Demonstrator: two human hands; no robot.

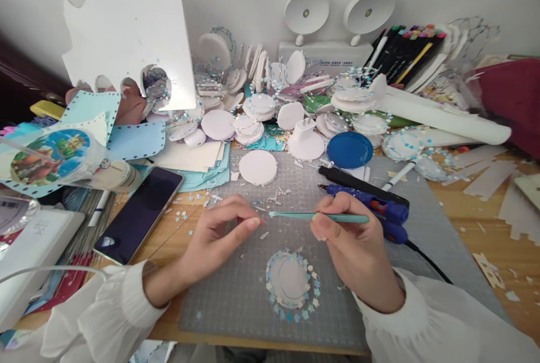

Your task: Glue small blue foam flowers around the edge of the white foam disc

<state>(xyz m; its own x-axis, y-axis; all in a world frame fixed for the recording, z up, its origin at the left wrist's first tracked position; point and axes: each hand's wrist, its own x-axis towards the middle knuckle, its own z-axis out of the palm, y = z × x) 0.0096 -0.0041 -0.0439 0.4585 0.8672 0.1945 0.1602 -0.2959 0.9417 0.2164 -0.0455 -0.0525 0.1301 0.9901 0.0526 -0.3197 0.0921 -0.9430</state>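
Teal tweezers [337, 218] are held level in my right hand [350, 239], pointing left. At their tip is a tiny pale star-shaped piece [272, 214]. Just left of that tip, my left hand [219, 233] has its thumb and index finger close together; whatever they hold, if anything, is too small to name. Below and between the hands, a round white disc [289, 278] lies on the grey cutting mat [228, 307], ringed by small blue and white stars.
A blue glue gun [390, 211] with a black cable lies right of my right hand. A phone [139, 214] and a cup [113, 174] are at left. White discs [258, 167] and star garlands crowd the back, before a twin-headed lamp [324, 56].
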